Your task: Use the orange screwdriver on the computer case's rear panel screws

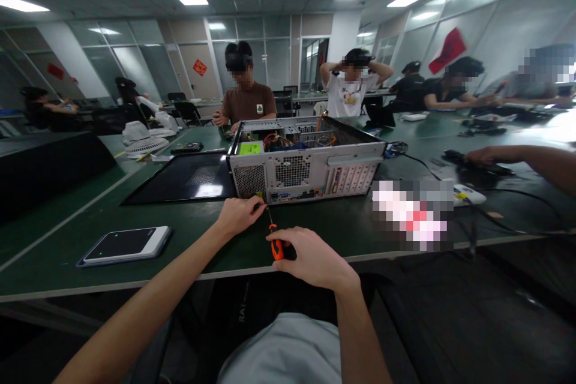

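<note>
The desktop computer case [294, 171] lies on its side on the green table [45, 270], directly in front of the person, its top side open and its rear panel turned toward them. The right hand [310, 255] is closed loosely around the orange-and-black handle of a screwdriver [276, 243], thumb on the near side and fingers curled over it, while the thin shaft points away toward the lower edge of the rear panel. The left hand [240, 216] is at the lower left corner of that panel, thumb and forefinger drawn close together beside the shaft's far end (whether they pinch anything small, or the tip meets the metal, I cannot tell). Inside the case, coloured wires [272, 141] and a yellow-green label [250, 149] show. A black side panel [180, 177] lies flat just left of the case, and nearer the person, a dark-faced tablet-like device [126, 243] with a white end rests near the table edge. Across the table sits a person in a brown shirt [249, 102]; at the right, a co-worker's hand [481, 156] reaches over dark items.
</note>
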